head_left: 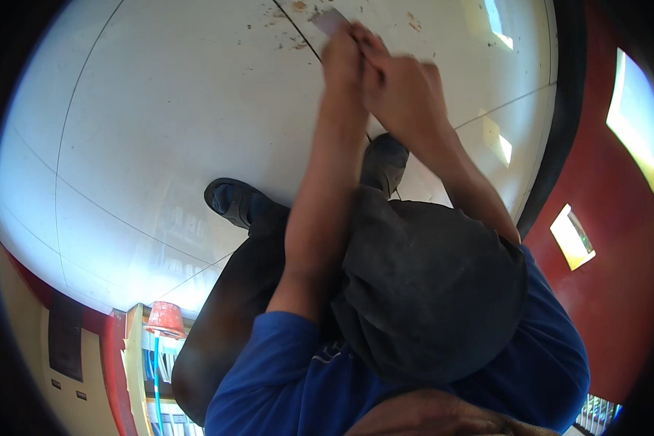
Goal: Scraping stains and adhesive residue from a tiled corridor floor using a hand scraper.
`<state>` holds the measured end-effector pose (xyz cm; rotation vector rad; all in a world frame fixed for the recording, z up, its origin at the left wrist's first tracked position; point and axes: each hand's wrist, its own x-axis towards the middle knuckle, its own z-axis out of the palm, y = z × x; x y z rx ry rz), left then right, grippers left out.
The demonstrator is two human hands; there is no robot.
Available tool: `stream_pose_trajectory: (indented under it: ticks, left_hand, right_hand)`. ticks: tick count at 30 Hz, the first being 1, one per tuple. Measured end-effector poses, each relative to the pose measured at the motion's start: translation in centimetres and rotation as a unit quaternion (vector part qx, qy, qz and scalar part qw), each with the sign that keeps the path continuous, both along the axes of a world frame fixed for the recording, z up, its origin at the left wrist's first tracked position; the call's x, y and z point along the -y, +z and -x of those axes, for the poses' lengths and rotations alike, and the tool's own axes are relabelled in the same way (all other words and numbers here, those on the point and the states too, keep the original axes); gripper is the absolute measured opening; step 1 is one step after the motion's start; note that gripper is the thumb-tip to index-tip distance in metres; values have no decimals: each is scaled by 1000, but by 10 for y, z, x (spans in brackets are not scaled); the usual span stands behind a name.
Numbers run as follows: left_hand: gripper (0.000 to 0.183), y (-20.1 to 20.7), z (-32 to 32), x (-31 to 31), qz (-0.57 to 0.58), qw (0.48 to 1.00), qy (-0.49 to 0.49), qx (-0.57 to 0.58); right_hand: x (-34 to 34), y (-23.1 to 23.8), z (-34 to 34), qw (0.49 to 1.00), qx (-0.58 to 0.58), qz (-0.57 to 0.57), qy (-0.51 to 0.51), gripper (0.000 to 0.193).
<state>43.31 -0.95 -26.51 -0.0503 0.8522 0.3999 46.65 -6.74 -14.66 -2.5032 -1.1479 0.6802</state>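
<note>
Both my hands come together low over the pale tiled floor, at the top of the view. My left hand is closed around a scraper, whose flat greyish blade juts out past the fingers toward the floor. Pressed against it from the right, my right hand is also closed on the scraper; its handle is hidden by the fingers. Brown smears and crumbs of dirt lie around the blade, and another brown patch is just to the right.
My dark sandals and bent knees are close below my hands. A red wall with a black base strip runs along the right. At the lower left, a red bucket-like object tops a blue pole before a shelf.
</note>
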Motion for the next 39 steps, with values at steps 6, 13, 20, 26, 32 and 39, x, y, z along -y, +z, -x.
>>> stream_pose_trajectory:
  ticks: [6, 13, 20, 26, 32, 39]
  left_hand:
    - [15, 14, 15, 12, -13, 997, -61, 43]
    - [11, 28, -3, 16, 33, 995, 29, -92]
    - [11, 24, -11, 4, 10, 997, 34, -75]
    - [12, 30, -15, 28, 1, 986, -55, -155]
    - [12, 18, -11, 47, 52, 991, 5, -127]
    - [9, 9, -19, 7, -205, 976, -25, -67]
  right_hand:
    - [9, 15, 5, 993, -37, 107, 24, 22]
    - [7, 13, -13, 996, -56, 68, -14, 20]
    - [-4, 3, -22, 995, -52, 83, -14, 21]
    - [17, 0, -25, 999, -28, 33, -6, 23]
    - [23, 11, -23, 997, -54, 64, -6, 26]
    - [-10, 9, -36, 995, -59, 86, 2, 25]
